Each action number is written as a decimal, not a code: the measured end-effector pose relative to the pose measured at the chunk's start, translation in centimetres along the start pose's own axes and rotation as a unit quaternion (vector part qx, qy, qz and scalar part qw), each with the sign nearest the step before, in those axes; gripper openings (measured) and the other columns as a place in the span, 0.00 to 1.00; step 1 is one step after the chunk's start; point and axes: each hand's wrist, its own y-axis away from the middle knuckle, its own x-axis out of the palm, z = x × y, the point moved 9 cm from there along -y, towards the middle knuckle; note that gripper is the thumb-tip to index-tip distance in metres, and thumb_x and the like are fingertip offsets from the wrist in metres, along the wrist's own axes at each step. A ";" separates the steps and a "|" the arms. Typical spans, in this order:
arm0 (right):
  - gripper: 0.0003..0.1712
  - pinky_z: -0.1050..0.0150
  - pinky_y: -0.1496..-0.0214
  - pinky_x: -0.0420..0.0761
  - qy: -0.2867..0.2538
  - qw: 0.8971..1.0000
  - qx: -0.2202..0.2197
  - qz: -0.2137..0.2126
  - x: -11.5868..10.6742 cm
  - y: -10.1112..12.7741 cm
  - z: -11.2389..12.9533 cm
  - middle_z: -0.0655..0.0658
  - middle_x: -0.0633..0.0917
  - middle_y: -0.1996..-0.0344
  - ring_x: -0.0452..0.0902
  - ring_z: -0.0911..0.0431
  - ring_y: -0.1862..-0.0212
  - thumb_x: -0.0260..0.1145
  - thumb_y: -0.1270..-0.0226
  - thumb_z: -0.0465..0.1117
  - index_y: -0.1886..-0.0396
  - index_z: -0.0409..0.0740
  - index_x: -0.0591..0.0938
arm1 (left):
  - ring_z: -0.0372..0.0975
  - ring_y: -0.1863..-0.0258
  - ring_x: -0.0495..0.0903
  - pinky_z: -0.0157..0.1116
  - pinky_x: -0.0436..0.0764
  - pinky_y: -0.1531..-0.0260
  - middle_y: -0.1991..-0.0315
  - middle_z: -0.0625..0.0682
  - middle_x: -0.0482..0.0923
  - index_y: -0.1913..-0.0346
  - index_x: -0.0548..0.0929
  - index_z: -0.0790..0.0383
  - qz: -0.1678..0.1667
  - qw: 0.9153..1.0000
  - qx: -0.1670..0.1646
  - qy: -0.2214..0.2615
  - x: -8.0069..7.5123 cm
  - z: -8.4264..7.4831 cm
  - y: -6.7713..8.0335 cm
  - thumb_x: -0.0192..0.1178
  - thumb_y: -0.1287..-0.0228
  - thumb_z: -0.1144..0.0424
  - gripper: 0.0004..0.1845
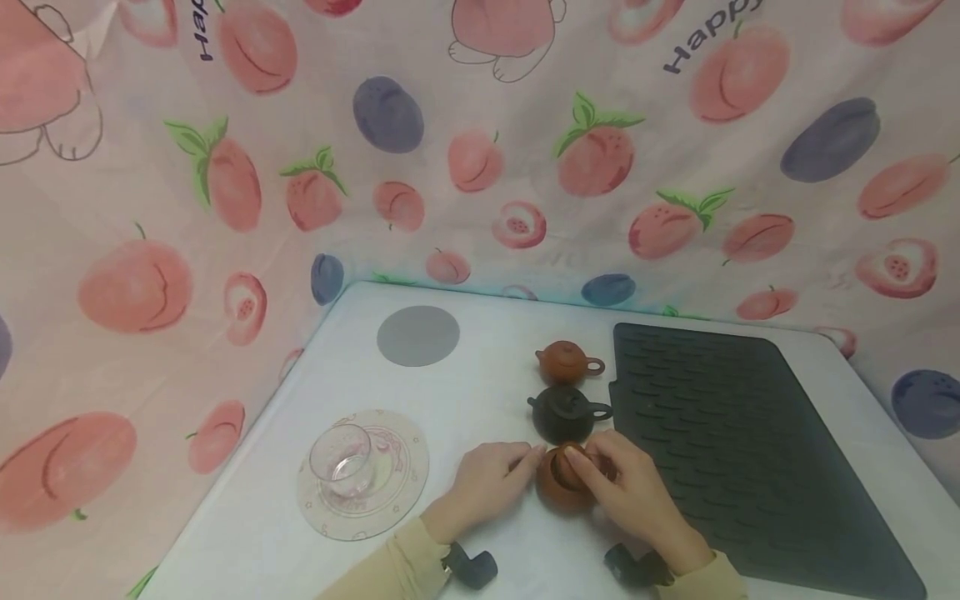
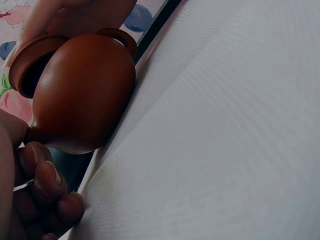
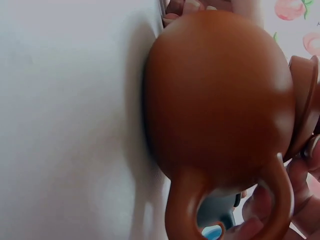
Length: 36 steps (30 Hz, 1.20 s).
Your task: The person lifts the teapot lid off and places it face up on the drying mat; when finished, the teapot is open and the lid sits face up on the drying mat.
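A reddish-brown clay teapot (image 1: 564,498) stands on the white table, nearest to me. Its spout (image 2: 33,133) is pinched between the thumb and finger of my left hand (image 1: 489,485). My right hand (image 1: 632,490) holds the teapot's lid (image 2: 31,62), which is tilted at the opening, its hollow underside partly showing in the left wrist view. On the right side is the loop handle (image 3: 182,212), close to the right hand's fingers. Behind this pot stand a black teapot (image 1: 562,417) and a smaller orange-brown teapot (image 1: 562,363), both with lids on.
At left, a clear glass cup (image 1: 341,462) sits on a round patterned coaster (image 1: 405,500). A grey disc (image 1: 417,335) lies at the back left. A dark ridged mat (image 1: 720,433) covers the table's right side. Fruit-printed cloth (image 1: 480,108) hangs behind.
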 end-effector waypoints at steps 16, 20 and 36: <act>0.13 0.62 0.63 0.81 -0.152 0.988 0.015 -0.024 -0.8 0.0 -0.4 0.49 0.82 0.61 0.78 0.57 0.59 0.65 0.25 0.33 0.71 0.52 0.78 | 0.30 0.81 0.66 0.31 0.63 0.78 0.84 0.36 0.65 0.79 0.71 0.46 -0.007 1.000 0.003 0.003 -0.1 -0.2 0.0 0.44 0.18 0.42 0.26; 0.11 0.62 0.67 0.78 -0.186 0.981 0.043 -0.027 -1.0 -0.1 -1.1 0.47 0.81 0.67 0.77 0.55 0.65 0.62 0.24 0.33 0.69 0.47 0.78 | 0.30 0.81 0.66 0.31 0.63 0.78 0.84 0.36 0.65 0.79 0.72 0.46 -0.002 1.000 0.000 0.011 -0.1 -0.2 0.0 0.44 0.18 0.42 0.26; 0.20 0.59 0.58 0.78 -0.384 0.901 0.201 0.029 -0.3 0.2 -3.2 0.45 0.78 0.67 0.77 0.51 0.64 0.52 0.15 0.45 0.65 0.34 0.75 | 0.30 0.82 0.64 0.31 0.62 0.78 0.84 0.37 0.65 0.79 0.72 0.46 0.003 1.000 0.001 0.017 -0.1 -0.2 0.1 0.43 0.18 0.41 0.26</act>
